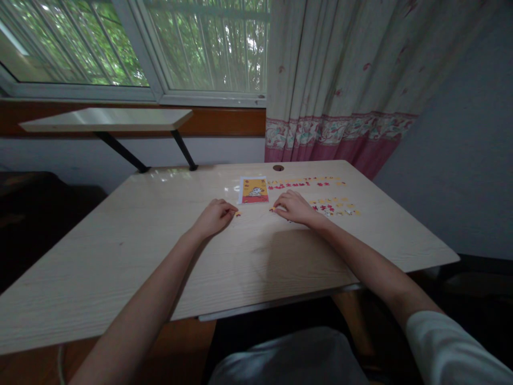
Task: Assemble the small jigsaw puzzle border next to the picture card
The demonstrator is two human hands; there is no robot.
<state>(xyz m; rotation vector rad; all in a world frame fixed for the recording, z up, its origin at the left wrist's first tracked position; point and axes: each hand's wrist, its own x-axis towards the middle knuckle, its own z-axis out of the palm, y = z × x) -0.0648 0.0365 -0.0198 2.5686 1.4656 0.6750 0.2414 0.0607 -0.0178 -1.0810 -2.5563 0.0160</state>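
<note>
My left hand rests at the middle of the table, thumb and forefinger pinched on a small yellow and red jigsaw piece. To its right, my right hand pinches another small jigsaw piece, dark red and yellow, close to the tabletop. Just beyond and between the hands lies a picture card with a white animal on a yellow and red ground. Right of it, loose jigsaw pieces lie in rows. A nearer group of yellow, red and white pieces is partly hidden by my right hand.
The pale wooden table has a round cable hole near its back edge. A raised shelf on black legs stands at the back left. Behind are a window and a patterned curtain, with a wall on the right.
</note>
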